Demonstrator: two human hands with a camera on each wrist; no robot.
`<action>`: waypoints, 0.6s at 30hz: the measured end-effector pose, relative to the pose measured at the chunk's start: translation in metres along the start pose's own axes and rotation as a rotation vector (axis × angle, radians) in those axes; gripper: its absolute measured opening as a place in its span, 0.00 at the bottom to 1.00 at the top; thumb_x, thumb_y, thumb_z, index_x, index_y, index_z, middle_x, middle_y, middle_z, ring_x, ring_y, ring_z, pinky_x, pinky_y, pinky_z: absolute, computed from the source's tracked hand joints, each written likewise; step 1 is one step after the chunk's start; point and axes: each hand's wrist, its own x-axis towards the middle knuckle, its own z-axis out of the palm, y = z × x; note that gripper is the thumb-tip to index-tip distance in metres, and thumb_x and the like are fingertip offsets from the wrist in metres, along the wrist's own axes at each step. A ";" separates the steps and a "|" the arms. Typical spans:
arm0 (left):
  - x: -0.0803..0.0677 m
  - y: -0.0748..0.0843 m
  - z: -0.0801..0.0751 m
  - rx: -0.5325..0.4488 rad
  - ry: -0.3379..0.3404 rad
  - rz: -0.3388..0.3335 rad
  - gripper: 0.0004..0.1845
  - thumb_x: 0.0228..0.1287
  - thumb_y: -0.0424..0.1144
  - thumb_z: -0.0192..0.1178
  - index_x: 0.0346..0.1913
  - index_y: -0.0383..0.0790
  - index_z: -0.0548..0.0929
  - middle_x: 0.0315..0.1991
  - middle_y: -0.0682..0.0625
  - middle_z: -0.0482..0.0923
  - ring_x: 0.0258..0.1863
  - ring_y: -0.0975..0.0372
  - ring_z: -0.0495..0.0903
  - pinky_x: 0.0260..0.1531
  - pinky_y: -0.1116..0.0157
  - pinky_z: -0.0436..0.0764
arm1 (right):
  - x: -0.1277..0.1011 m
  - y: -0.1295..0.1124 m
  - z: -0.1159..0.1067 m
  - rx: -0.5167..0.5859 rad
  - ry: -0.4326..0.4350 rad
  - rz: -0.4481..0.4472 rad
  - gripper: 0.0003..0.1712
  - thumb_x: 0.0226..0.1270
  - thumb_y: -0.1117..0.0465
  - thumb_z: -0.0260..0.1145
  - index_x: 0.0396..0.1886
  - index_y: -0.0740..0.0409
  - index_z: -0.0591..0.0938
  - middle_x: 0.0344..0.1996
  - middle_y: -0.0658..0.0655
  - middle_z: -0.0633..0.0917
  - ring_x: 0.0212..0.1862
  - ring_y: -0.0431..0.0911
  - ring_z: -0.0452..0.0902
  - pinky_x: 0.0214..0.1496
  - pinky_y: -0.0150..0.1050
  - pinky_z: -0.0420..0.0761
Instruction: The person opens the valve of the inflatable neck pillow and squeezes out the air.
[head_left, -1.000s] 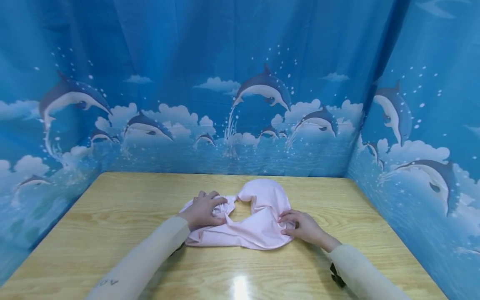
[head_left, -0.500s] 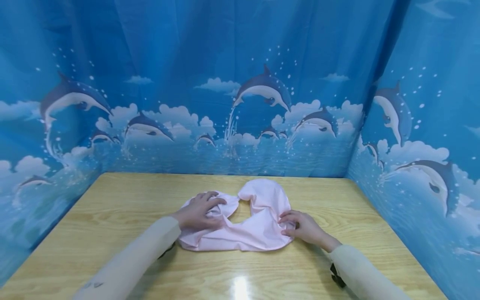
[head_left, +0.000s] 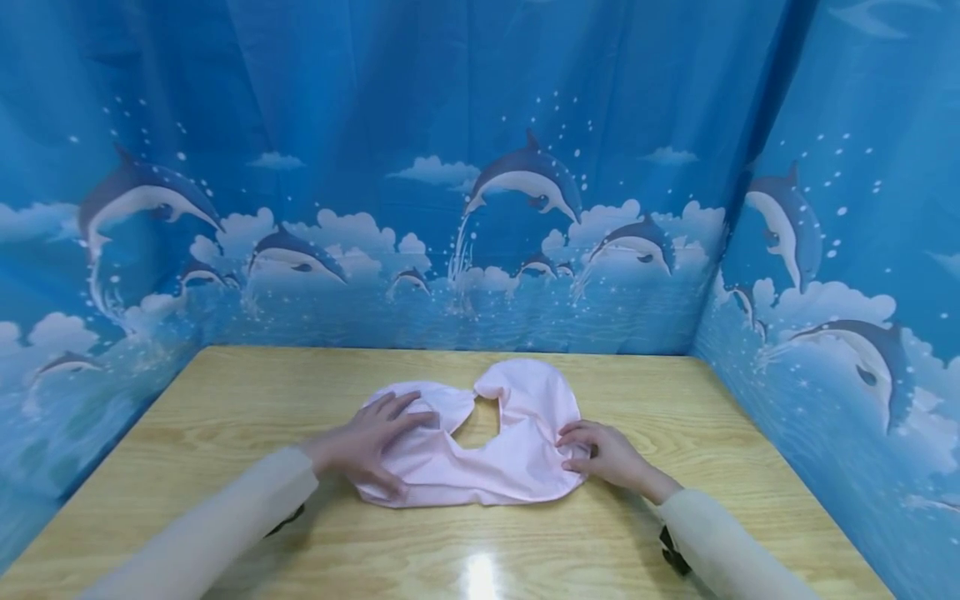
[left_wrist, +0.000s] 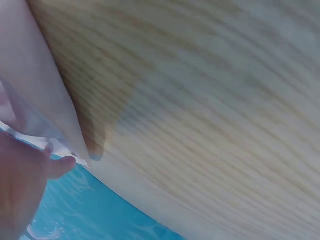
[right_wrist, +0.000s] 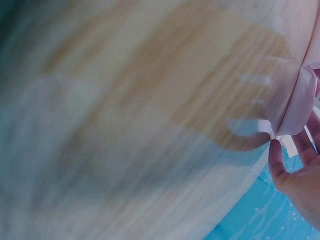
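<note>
A pale pink cloth (head_left: 495,462) lies on the wooden table (head_left: 675,400), spread in a curved shape with a gap showing wood in its middle. My left hand (head_left: 363,442) rests flat on the cloth's left lobe, fingers straight and spread. My right hand (head_left: 600,454) pinches the cloth's right edge between thumb and curled fingers. In the left wrist view the pink cloth (left_wrist: 45,100) runs along the left side with the left hand (left_wrist: 20,190) below it. The right wrist view shows the cloth (right_wrist: 300,95) and the right hand (right_wrist: 300,175), whose thumb touches the fabric's corner.
Blue curtains printed with dolphins (head_left: 525,175) wall in the table at the back and on both sides. Bare wood surrounds the cloth. A bright reflection (head_left: 480,575) sits near the front edge. Both arms wear cream sleeves (head_left: 225,533).
My left hand has let go of the bunched fabric, opened and slid back to the left, leaving the left lobe flatter. The right hand has kept its hold and its place.
</note>
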 end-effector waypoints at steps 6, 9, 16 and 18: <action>-0.009 0.002 0.000 0.024 -0.037 -0.012 0.59 0.28 0.73 0.65 0.69 0.62 0.53 0.73 0.39 0.36 0.67 0.32 0.38 0.58 0.31 0.45 | 0.000 0.000 0.000 -0.003 -0.005 0.004 0.14 0.53 0.52 0.68 0.40 0.50 0.83 0.49 0.54 0.81 0.53 0.53 0.74 0.53 0.48 0.75; -0.008 -0.001 0.005 0.042 -0.008 0.010 0.58 0.29 0.73 0.64 0.69 0.62 0.53 0.72 0.39 0.37 0.67 0.33 0.39 0.56 0.30 0.49 | 0.000 0.001 0.001 -0.010 -0.006 0.003 0.14 0.53 0.52 0.68 0.40 0.49 0.83 0.49 0.53 0.81 0.54 0.54 0.74 0.55 0.51 0.73; -0.004 -0.011 0.018 0.070 0.082 0.037 0.51 0.36 0.76 0.56 0.68 0.65 0.55 0.72 0.40 0.40 0.68 0.38 0.43 0.59 0.33 0.50 | 0.000 0.000 0.001 -0.025 0.002 -0.004 0.13 0.53 0.52 0.69 0.39 0.49 0.83 0.48 0.53 0.81 0.54 0.53 0.74 0.56 0.51 0.72; -0.002 -0.015 0.022 0.103 0.122 0.050 0.50 0.38 0.77 0.54 0.68 0.65 0.56 0.71 0.40 0.43 0.68 0.38 0.46 0.59 0.34 0.51 | 0.000 -0.001 0.001 -0.024 0.004 -0.004 0.13 0.53 0.53 0.69 0.39 0.49 0.83 0.48 0.53 0.81 0.54 0.53 0.74 0.56 0.51 0.72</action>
